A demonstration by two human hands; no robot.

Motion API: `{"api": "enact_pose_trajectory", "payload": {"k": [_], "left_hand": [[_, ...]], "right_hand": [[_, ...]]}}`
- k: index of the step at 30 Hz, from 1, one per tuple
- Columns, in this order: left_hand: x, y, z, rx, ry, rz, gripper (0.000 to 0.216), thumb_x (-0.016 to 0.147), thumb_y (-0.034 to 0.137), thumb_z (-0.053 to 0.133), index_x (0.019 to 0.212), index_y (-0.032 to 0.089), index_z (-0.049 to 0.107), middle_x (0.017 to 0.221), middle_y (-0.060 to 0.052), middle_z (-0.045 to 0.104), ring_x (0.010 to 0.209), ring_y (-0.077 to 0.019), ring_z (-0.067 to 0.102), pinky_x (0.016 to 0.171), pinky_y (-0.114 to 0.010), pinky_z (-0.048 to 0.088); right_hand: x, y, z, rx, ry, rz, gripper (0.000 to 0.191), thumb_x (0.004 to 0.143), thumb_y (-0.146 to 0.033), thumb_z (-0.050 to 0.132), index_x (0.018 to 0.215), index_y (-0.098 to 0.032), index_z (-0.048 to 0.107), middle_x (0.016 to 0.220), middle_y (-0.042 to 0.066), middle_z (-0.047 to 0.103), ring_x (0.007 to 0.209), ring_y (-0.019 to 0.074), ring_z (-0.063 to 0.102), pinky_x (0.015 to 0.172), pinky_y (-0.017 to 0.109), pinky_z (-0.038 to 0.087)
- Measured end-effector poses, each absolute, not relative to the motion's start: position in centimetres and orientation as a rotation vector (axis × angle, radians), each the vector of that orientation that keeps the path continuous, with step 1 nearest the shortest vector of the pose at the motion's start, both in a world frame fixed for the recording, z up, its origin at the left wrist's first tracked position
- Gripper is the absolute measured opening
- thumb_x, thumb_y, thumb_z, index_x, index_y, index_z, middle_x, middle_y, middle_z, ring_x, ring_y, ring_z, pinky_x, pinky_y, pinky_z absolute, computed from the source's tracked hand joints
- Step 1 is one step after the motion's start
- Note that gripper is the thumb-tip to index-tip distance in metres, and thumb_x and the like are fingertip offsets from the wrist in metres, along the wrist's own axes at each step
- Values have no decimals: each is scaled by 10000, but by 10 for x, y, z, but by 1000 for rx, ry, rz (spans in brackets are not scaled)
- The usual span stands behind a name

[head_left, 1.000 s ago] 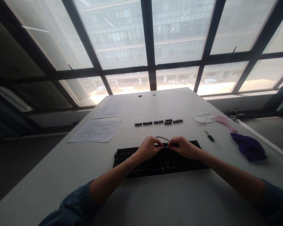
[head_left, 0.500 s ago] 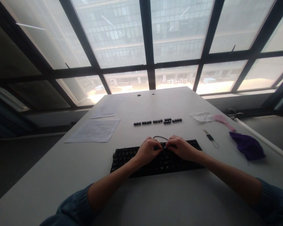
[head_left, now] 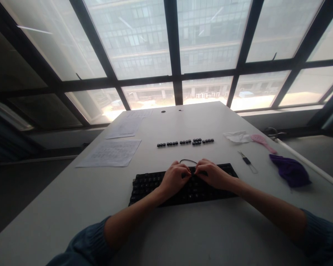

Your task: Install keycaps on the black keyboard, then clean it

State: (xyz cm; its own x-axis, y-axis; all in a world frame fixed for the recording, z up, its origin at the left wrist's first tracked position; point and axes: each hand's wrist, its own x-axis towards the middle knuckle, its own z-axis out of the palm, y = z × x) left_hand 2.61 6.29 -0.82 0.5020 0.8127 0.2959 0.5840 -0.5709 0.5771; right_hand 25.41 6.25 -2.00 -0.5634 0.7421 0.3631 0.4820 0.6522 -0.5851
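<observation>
A black keyboard (head_left: 152, 184) lies on the white table (head_left: 188, 232) in front of me. My left hand (head_left: 175, 178) and my right hand (head_left: 212, 174) rest on its top row near the middle, fingers curled and pinched together, fingertips almost meeting. What they pinch is too small to make out. A thin dark wire loop (head_left: 187, 161) shows just behind the fingers. Farther back lies a row of several loose black keycaps (head_left: 185, 142).
Two printed sheets (head_left: 111, 152) lie at the left. At the right are a small metal puller tool (head_left: 247, 161), a crumpled white tissue (head_left: 236, 137), a pink brush (head_left: 263, 142) and a purple cloth (head_left: 289, 170). Large windows stand beyond the table's far edge.
Both hands have stayed on the keyboard's top row, with the fingertips drawing slightly closer. The view has shifted a little.
</observation>
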Motion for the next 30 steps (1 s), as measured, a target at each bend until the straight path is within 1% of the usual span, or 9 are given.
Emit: {"api": "enact_pose_trajectory", "payload": {"k": [3, 6, 10, 14, 20, 22, 24, 27, 30], "left_hand": [[25, 60, -4, 2438, 1129, 704, 90, 871, 235, 711, 847, 241, 797, 957, -7, 772, 909, -203, 580, 844, -333, 481], [24, 56, 1, 2583, 1093, 637, 140, 919, 262, 662, 880, 238, 795, 993, -27, 763, 939, -220, 566, 874, -362, 472], [24, 52, 3, 2675, 1067, 589, 193, 951, 242, 606, 866, 221, 778, 994, -41, 749, 943, -222, 563, 919, -380, 457], [26, 51, 2, 2689, 1053, 572, 217, 961, 243, 586, 839, 211, 763, 971, -47, 741, 939, -219, 566, 930, -380, 452], [27, 52, 7, 2627, 1072, 562, 170, 945, 241, 600, 866, 193, 743, 963, -52, 733, 941, -218, 584, 917, -362, 462], [27, 63, 11, 2546, 1102, 589, 135, 927, 260, 628, 894, 199, 744, 965, -48, 737, 944, -215, 607, 918, -353, 471], [29, 83, 17, 2490, 1137, 637, 125, 911, 276, 650, 932, 206, 752, 967, -43, 745, 923, -209, 632, 928, -354, 475], [41, 126, 24, 2512, 1197, 695, 158, 881, 286, 690, 995, 207, 767, 985, -48, 758, 913, -207, 658, 960, -357, 480], [62, 170, 24, 2560, 1391, 654, 186, 886, 257, 682, 1037, 207, 780, 1052, -62, 761, 1016, -226, 647, 991, -350, 475]], "right_hand": [[254, 60, -17, -913, -2296, 553, 175, 859, -58, 622, 884, -205, 714, 939, 60, 683, 961, 216, 588, 871, 355, 498], [254, 57, -13, -918, -2336, 488, 133, 873, -100, 633, 864, -209, 708, 950, 57, 678, 950, 217, 577, 873, 369, 491], [255, 54, -9, -978, -2373, 376, 100, 887, -174, 659, 819, -222, 714, 1005, 59, 671, 968, 225, 564, 883, 390, 479], [256, 51, -9, -1027, -2387, 325, 137, 902, -214, 662, 776, -224, 715, 1023, 62, 664, 969, 229, 555, 893, 404, 470], [260, 48, -5, -1031, -2409, 389, 157, 948, -290, 628, 866, -231, 748, 1058, 64, 675, 1000, 233, 562, 922, 410, 465], [265, 57, -3, -990, -2375, 444, 163, 951, -317, 630, 895, -246, 766, 1066, 59, 693, 1015, 231, 580, 938, 404, 467], [273, 75, 0, -996, -2269, 427, 151, 945, -297, 635, 926, -246, 776, 1038, 60, 716, 1008, 230, 605, 938, 395, 473], [284, 118, 2, -1162, -2092, 222, 131, 903, -230, 662, 958, -221, 780, 986, 73, 740, 967, 245, 629, 940, 408, 468], [288, 164, 2, -1346, -2131, 55, 129, 887, -181, 669, 929, -198, 789, 972, 83, 748, 961, 252, 618, 920, 380, 456]]}}
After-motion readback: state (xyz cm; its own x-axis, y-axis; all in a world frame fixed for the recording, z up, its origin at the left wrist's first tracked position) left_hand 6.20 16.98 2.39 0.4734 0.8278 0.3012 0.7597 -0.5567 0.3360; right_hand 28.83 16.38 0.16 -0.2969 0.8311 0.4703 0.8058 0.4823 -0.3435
